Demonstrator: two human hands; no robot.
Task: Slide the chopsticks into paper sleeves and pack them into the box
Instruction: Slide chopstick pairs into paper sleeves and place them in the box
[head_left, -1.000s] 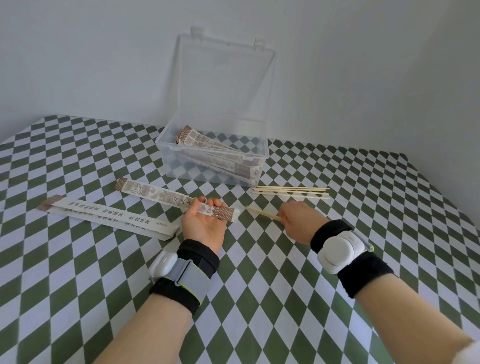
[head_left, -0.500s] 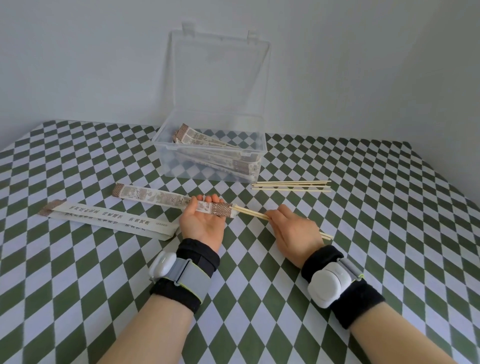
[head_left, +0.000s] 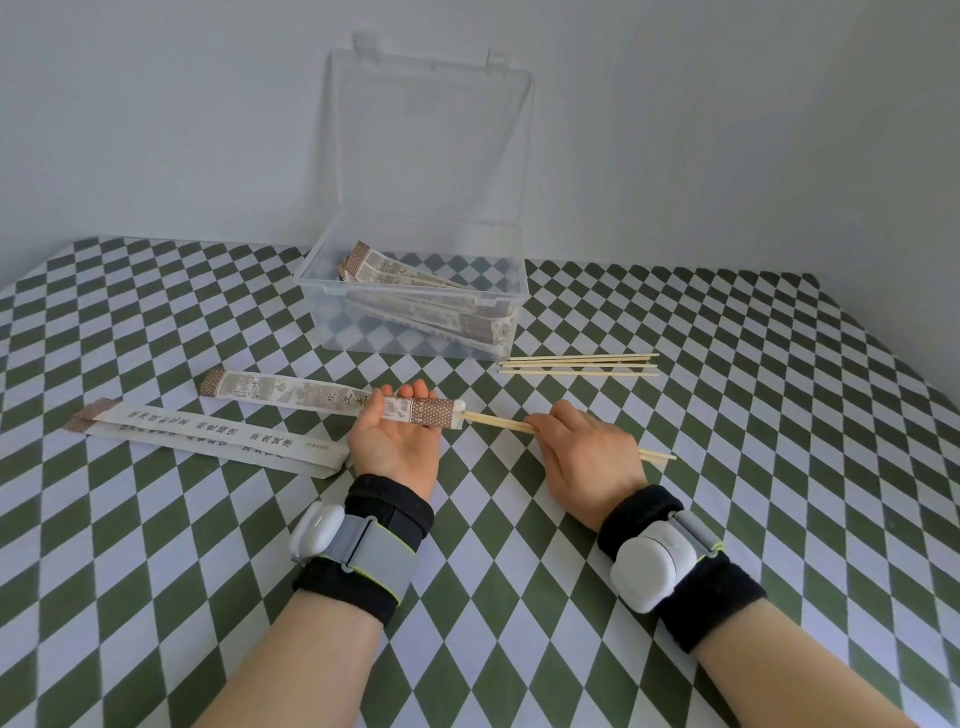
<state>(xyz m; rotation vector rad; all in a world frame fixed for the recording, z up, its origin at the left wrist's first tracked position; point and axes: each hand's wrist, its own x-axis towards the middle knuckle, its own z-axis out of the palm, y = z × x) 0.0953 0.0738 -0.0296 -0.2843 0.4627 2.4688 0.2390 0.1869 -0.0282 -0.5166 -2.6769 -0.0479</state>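
Checkered table (head_left: 779, 467): left hand (head_left: 392, 441) clasps a printed paper sleeve (head_left: 291, 392); right hand (head_left: 587, 457) pinches a chopstick pair (head_left: 498, 423), tips at the sleeve mouth. Several sleeved sets lie in the open clear box (head_left: 322, 283); loose chopsticks (head_left: 576, 364) and spare sleeves (head_left: 208, 434) await, suggesting mid-task.

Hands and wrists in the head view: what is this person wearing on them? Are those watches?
No gloves cover the left hand or the right hand. Each wrist wears a wide black fabric cuff, and over it a rounded white plastic pod held by a grey strap edged in yellow-green. The pods show no dial or screen. The forearms have no sleeves.
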